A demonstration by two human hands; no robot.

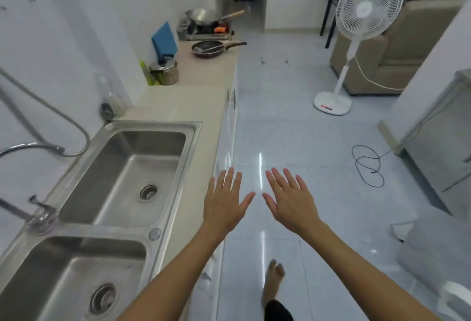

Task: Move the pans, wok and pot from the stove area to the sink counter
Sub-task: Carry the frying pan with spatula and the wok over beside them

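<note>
A steel wok [204,17] with a wooden handle sits on the gas stove [206,32] at the far end of the beige counter [178,101]. In front of the stove lies a dark frying pan [209,49] with a utensil in it, its handle pointing right. A steel pot [165,72] with a black lid knob stands by the wall. A double steel sink [122,175] fills the near counter. My left hand [225,202] and my right hand [288,201] hover over the floor beside the sink, fingers spread, holding nothing.
A blue cutting board [165,39] leans on the wall behind the pot. A white standing fan [356,37] stands on the tiled floor to the right, with a beige sofa [397,48] behind it. A black cable [368,165] coils on the floor near a grey cabinet [443,157].
</note>
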